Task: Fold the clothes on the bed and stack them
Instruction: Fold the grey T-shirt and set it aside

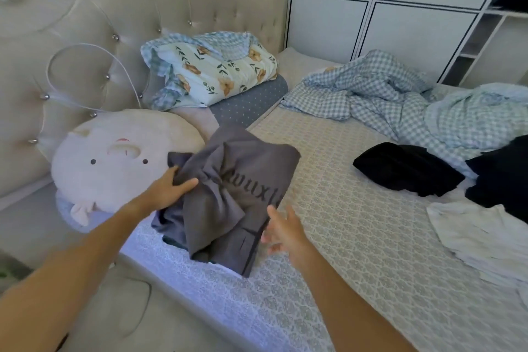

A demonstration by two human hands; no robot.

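Bed [357, 237] with a patterned mat lies under my arms. My left hand [168, 188] grips a bunched grey garment [228, 197] near the bed's left edge, fingers curled into the cloth. My right hand [281, 233] hovers just beside the garment, fingers spread, holding nothing. A pig-faced cushion [114, 163] sits left of the garment; a black garment [405, 168] and a white one [480, 234] lie well to its right.
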